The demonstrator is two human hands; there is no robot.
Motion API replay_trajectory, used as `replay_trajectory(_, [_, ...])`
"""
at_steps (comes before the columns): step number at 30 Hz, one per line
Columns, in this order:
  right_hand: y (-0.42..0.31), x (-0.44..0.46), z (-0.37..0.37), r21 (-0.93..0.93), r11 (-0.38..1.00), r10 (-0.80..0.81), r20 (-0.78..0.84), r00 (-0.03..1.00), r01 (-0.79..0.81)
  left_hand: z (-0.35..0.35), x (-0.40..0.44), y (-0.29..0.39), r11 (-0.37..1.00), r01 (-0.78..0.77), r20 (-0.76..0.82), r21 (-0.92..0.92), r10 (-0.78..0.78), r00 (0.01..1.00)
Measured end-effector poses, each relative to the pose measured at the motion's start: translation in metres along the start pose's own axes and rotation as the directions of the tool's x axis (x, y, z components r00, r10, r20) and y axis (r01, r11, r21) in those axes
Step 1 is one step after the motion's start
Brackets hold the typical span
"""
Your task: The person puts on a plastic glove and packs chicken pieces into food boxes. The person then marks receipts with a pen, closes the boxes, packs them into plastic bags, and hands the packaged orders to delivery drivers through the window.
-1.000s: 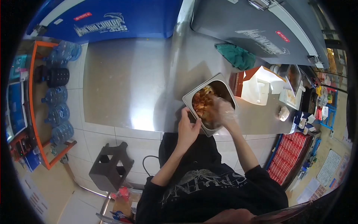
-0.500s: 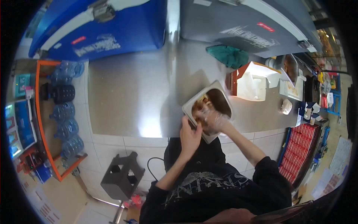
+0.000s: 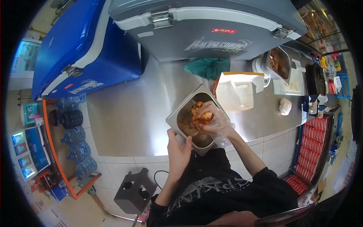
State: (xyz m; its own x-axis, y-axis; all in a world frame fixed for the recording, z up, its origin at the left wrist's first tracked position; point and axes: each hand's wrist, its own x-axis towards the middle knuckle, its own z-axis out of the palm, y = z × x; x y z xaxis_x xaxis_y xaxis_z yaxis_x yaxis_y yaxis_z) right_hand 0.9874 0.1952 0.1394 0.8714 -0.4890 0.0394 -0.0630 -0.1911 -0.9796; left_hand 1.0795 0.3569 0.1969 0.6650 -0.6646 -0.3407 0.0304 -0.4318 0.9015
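A metal pan (image 3: 174, 116) sits tilted at the front edge of the steel table. My left hand (image 3: 179, 150) grips its near left rim, with the thumb over the edge. My right hand (image 3: 218, 122), in a clear plastic glove, is over the pan with its fingers wrapped round a clump of reddish-brown cooked meat (image 3: 201, 114). Some liquid and small bits lie on the pan's bottom. Right of the pan stands an open paper box (image 3: 235, 96) with a white inside.
Behind are a blue cooler (image 3: 94, 56), a grey cooler (image 3: 211, 34) and a green cloth (image 3: 208, 68). To the right are another metal pan with meat (image 3: 278, 65), a white board (image 3: 291, 87) and a wrapped white item (image 3: 285, 106). A dark stool (image 3: 135, 191) stands below left.
The view has turned right. My right hand has closed on a clump of meat and lifted it from the pan's bottom, where it was moving before. My left hand stays on the rim.
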Motion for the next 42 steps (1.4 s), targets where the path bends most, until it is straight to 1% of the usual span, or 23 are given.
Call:
replay_trajectory(2, [0.004, -0.001, -0.019, -0.034, 0.999, -0.033, 0.028, 0.999, 0.034, 0.008, 0.004, 0.012, 0.972, 0.167, 0.011, -0.166, -0.167, 0.986])
replay_trajectory(9, [-0.013, -0.002, -0.066, -0.005, 0.999, 0.046, 0.19, 0.981, -0.046, 0.025, 0.011, 0.012, 0.935, 0.165, -0.009, -0.313, -0.176, 0.984])
replay_trajectory(11, [-0.012, -0.008, -0.081, 0.251, 0.963, 0.127, -0.118, 0.985, -0.094, 0.02, 0.011, 0.007, 0.928, 0.152, -0.031, -0.341, -0.172, 0.985])
replay_trajectory(12, [-0.011, -0.008, -0.087, 0.249, 0.963, 0.131, -0.114, 0.985, -0.1, 0.015, 0.011, 0.003, 0.926, 0.156, -0.031, -0.344, -0.177, 0.984])
replay_trajectory(14, [-0.012, -0.003, -0.098, 0.537, 0.69, 0.62, -0.093, 0.779, -0.485, 0.002, 0.01, -0.008, 0.946, 0.166, -0.084, -0.279, -0.197, 0.977])
replay_trajectory(15, [0.014, 0.001, -0.094, 0.333, 0.768, 0.618, -0.156, 0.771, -0.548, -0.004, 0.01, -0.01, 0.938, 0.164, -0.123, -0.304, -0.209, 0.97])
replay_trajectory(16, [0.037, 0.005, -0.086, 0.332, 0.764, 0.624, -0.161, 0.764, -0.554, -0.012, 0.01, -0.02, 0.941, 0.129, -0.135, -0.311, -0.178, 0.975])
replay_trajectory(17, [0.058, 0.011, -0.076, -0.212, 0.841, 0.411, -0.349, 0.842, -0.498, -0.019, 0.011, -0.018, 0.944, 0.138, -0.15, -0.299, -0.189, 0.97])
replay_trajectory(18, [0.068, 0.015, -0.07, -0.697, 0.61, 0.132, -0.379, 0.916, -0.377, -0.026, 0.013, -0.014, 0.948, 0.147, -0.165, -0.284, -0.2, 0.966])
replay_trajectory(19, [0.073, 0.016, -0.067, -0.691, 0.611, 0.137, -0.388, 0.912, -0.386, -0.031, 0.014, -0.013, 0.949, 0.15, -0.157, -0.277, -0.199, 0.967])
replay_trajectory(21, [0.075, 0.018, -0.062, -0.581, 0.579, 0.381, -0.428, 0.82, -0.572, -0.041, 0.015, -0.014, 0.948, 0.156, -0.188, -0.279, -0.213, 0.959])
replay_trajectory(24, [0.032, 0.006, -0.059, -0.382, 0.757, 0.355, -0.441, 0.825, -0.53, -0.051, 0.022, -0.028, 0.95, 0.122, -0.164, -0.287, -0.174, 0.971])
replay_trajectory(26, [-0.008, 0.012, -0.061, -0.458, 0.691, 0.366, -0.446, 0.817, -0.559, -0.052, 0.027, -0.031, 0.952, 0.123, -0.136, -0.281, -0.166, 0.977])
replay_trajectory(28, [-0.047, 0.018, -0.057, -0.273, 0.715, 0.549, -0.35, 0.759, -0.643, -0.055, 0.03, -0.032, 0.958, 0.115, -0.132, -0.262, -0.154, 0.979])
replay_trajectory(30, [-0.062, 0.033, -0.02, -0.331, 0.936, 0.091, -0.089, 0.992, -0.115, -0.055, 0.029, -0.031, 0.968, 0.086, -0.048, -0.236, -0.1, 0.994])
replay_trajectory(31, [-0.049, 0.044, 0.001, -0.54, 0.828, -0.092, 0.134, 0.987, 0.15, -0.055, 0.028, -0.026, 0.971, 0.104, -0.024, -0.213, -0.112, 0.993])
replay_trajectory(33, [-0.041, 0.061, 0.04, -0.833, 0.554, 0.351, 0.242, 0.904, 0.008, -0.052, 0.024, -0.02, 0.992, 0.011, -0.026, -0.127, -0.014, 1.0])
replay_trajectory(36, [-0.003, 0.038, 0.067, -0.814, 0.548, 0.114, 0.3, 0.947, 0.192, -0.054, 0.02, -0.023, 0.994, -0.018, -0.056, -0.103, 0.012, 0.998])
replay_trajectory(37, [-0.007, 0.033, 0.072, -0.837, 0.507, -0.051, 0.208, 0.977, 0.205, -0.055, 0.021, -0.017, 0.994, -0.026, -0.062, -0.107, 0.02, 0.998])
replay_trajectory(38, [-0.015, 0.033, 0.078, -0.836, 0.513, -0.046, 0.198, 0.979, 0.193, -0.059, 0.018, -0.009, 0.992, 0.015, -0.042, -0.126, -0.021, 0.999])
replay_trajectory(40, [-0.033, 0.035, 0.083, -0.764, 0.633, 0.199, 0.0, 0.98, -0.128, -0.056, 0.011, -0.006, 0.987, 0.061, -0.024, -0.151, -0.065, 0.998])
replay_trajectory(41, [-0.004, 0.023, 0.098, -0.773, 0.625, 0.097, -0.062, 0.993, -0.109, -0.05, 0.01, -0.008, 1.0, -0.019, -0.041, -0.006, 0.019, 0.999])
replay_trajectory(42, [-0.009, 0.023, 0.104, -0.664, 0.715, 0.177, -0.133, 0.975, -0.22, -0.044, 0.009, -0.01, 0.985, -0.096, -0.043, 0.143, 0.103, 0.994])
